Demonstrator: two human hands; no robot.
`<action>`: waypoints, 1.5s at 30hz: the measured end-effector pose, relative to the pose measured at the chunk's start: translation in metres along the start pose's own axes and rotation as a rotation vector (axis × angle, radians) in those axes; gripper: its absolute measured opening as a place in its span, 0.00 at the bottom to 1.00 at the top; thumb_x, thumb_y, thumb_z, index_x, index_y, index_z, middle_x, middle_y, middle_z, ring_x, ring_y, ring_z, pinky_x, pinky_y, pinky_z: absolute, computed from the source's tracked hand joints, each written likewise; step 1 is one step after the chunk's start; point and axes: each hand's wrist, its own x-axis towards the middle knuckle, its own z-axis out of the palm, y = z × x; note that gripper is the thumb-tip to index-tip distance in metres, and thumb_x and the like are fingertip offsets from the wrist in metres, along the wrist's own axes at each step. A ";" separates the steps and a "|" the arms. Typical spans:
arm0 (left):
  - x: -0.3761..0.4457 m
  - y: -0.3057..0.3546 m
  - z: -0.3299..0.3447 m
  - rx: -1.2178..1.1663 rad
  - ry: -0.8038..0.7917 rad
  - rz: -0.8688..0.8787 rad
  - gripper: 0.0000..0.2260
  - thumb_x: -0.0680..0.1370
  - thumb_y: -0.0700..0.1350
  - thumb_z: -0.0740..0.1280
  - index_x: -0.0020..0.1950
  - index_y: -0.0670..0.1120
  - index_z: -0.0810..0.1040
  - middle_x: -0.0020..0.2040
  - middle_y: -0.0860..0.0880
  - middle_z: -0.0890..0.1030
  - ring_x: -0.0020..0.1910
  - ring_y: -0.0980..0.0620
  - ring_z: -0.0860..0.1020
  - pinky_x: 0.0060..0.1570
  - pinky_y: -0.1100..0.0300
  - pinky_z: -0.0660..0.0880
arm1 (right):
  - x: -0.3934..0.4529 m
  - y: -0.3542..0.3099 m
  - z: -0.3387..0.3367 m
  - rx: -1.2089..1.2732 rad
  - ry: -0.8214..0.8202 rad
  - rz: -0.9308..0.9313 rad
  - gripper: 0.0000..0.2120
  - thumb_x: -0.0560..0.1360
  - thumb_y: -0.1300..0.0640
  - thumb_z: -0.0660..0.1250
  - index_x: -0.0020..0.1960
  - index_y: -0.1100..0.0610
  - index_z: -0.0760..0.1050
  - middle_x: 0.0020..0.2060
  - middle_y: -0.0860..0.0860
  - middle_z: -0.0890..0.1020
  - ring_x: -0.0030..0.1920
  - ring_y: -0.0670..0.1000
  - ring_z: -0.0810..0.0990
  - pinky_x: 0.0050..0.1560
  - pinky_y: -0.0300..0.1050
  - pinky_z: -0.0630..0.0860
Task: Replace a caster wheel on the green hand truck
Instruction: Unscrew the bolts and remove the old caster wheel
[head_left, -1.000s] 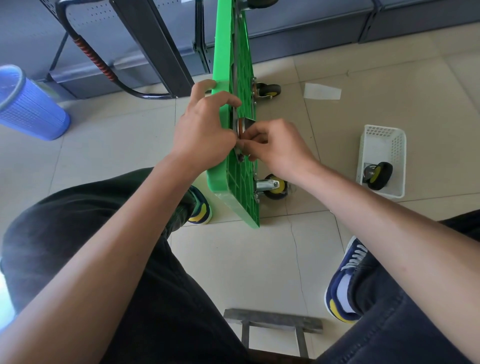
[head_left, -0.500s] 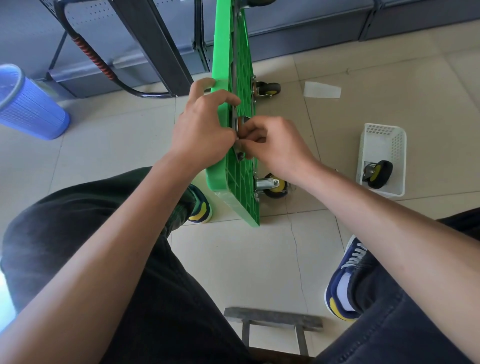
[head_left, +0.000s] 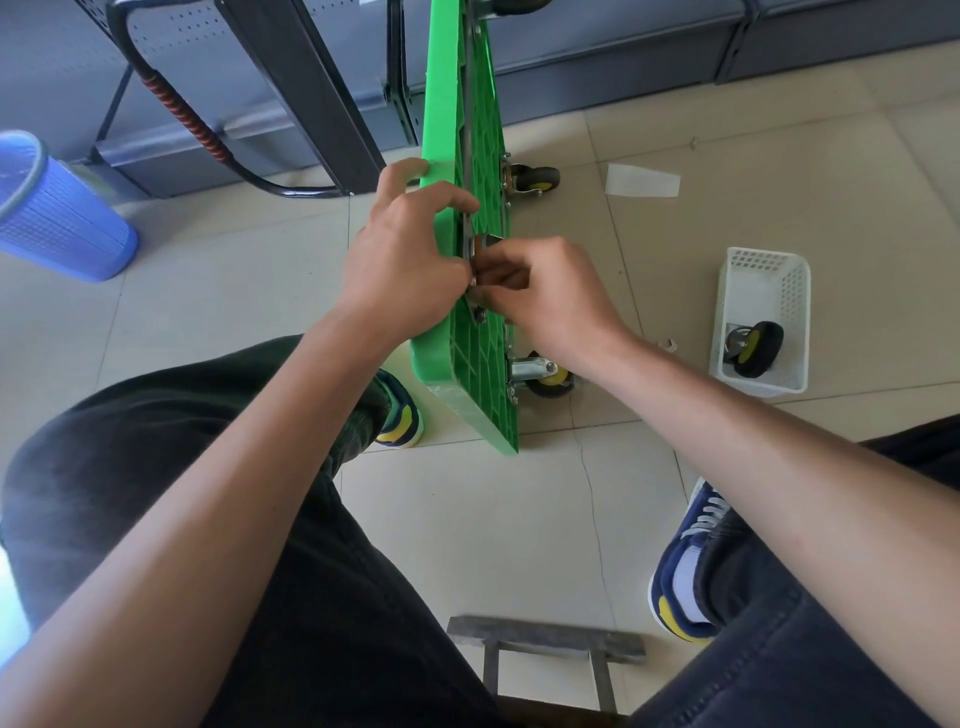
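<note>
1. The truck (head_left: 480, 358) stands on edge on the floor, its long axis running away from the person, ribbed underside facing right; its far end is cut off at the top.
2. The left hand (head_left: 402, 260) curls over the near upper edge, fingers wrapped round the deck.
3. The right hand (head_left: 550, 293), just right of the left, pinches a small metal part (head_left: 480, 244) against the underside; the fingers hide most of it.
4. Well right of the hands, a basket (head_left: 795, 291) holds a loose wheel (head_left: 756, 348).
5. Two mounted casters (head_left: 535, 179) point right, beyond and below the right hand.
</note>
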 end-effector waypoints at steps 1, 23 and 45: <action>0.000 0.000 0.000 0.003 0.000 0.001 0.24 0.70 0.35 0.71 0.63 0.54 0.79 0.75 0.51 0.64 0.65 0.49 0.71 0.54 0.55 0.72 | -0.001 0.000 0.000 -0.015 -0.003 -0.008 0.11 0.74 0.63 0.75 0.54 0.53 0.86 0.40 0.42 0.85 0.41 0.40 0.82 0.45 0.34 0.76; 0.001 0.000 0.001 -0.014 -0.001 -0.002 0.24 0.69 0.35 0.71 0.62 0.55 0.80 0.75 0.52 0.64 0.67 0.48 0.71 0.59 0.48 0.75 | -0.004 0.002 0.002 -0.127 0.011 -0.073 0.06 0.80 0.54 0.71 0.54 0.55 0.83 0.40 0.45 0.84 0.41 0.42 0.82 0.44 0.43 0.78; 0.000 0.000 0.001 0.004 0.021 0.014 0.23 0.70 0.35 0.71 0.62 0.54 0.80 0.75 0.51 0.64 0.68 0.49 0.70 0.55 0.59 0.67 | -0.005 0.001 0.003 -0.048 0.070 -0.107 0.04 0.77 0.62 0.72 0.51 0.56 0.83 0.40 0.44 0.84 0.41 0.41 0.82 0.46 0.41 0.79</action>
